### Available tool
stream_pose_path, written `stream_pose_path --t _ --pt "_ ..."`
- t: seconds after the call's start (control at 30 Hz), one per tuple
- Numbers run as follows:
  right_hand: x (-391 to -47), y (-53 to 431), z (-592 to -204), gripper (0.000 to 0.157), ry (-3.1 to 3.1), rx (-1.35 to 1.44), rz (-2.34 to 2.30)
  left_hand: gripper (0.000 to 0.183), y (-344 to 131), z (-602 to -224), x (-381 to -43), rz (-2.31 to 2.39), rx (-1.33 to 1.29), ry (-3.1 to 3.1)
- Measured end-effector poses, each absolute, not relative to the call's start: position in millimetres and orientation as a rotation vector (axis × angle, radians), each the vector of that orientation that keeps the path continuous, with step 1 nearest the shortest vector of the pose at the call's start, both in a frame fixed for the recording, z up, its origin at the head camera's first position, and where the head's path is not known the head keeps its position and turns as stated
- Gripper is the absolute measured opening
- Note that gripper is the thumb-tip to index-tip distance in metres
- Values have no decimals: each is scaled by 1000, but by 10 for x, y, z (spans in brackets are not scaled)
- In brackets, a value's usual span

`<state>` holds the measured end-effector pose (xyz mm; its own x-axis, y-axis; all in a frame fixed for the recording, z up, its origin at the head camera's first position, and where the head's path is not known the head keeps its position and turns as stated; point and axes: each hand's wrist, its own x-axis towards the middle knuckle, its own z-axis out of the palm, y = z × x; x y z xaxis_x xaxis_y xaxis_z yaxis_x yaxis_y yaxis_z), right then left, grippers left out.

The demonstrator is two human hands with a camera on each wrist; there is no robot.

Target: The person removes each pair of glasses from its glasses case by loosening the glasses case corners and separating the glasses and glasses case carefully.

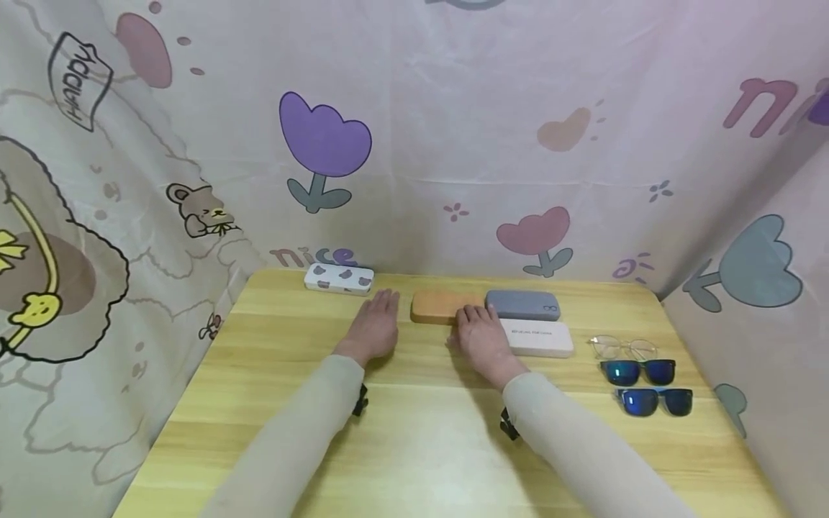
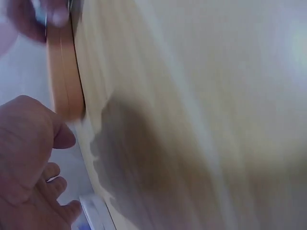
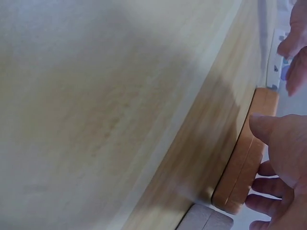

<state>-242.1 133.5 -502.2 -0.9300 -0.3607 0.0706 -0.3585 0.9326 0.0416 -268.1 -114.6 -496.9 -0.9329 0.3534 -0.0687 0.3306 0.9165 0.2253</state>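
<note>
An orange glasses case (image 1: 435,307) lies near the back of the table. My right hand (image 1: 482,342) grips its right part, with the thumb (image 3: 261,127) against the near side and the other fingers beyond the case. Left of the case, my left hand (image 1: 373,327) is held over the table with fingers extended, holding nothing. In the left wrist view, this left hand (image 2: 29,158) is close to the case's end. Behind it lies a white patterned glasses case (image 1: 340,279).
Right of the orange case are a grey-blue glasses case (image 1: 522,304) and a white case with lettering (image 1: 539,338). Further right lie thin-framed glasses (image 1: 624,348) and two pairs of dark sunglasses (image 1: 637,372). A printed curtain (image 1: 421,144) hangs behind the table.
</note>
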Motion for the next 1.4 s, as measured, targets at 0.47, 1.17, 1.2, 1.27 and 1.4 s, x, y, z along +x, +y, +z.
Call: stream_pose_path --t 0.47,1.17,1.2,1.27,1.4 --pt "-2316 1272 -5107 68 -3004 581 -44 68 -2078 -4832 -2970 240 310 2982" --pt "-2310 1315 -5096 74 -3025 559 14 70 -2060 -4913 -2877 202 280 2917" --pt "-2306 1319 -5095 74 -3019 561 18 71 -2046 -4917 -2857 197 295 2924" --pt "-2298 1315 -5093 73 -3003 572 26 70 -2020 -4916 -2825 199 323 2921" --pt "-2269 1270 -5105 72 -2950 605 34 69 -1967 -4911 -2736 200 364 2894"
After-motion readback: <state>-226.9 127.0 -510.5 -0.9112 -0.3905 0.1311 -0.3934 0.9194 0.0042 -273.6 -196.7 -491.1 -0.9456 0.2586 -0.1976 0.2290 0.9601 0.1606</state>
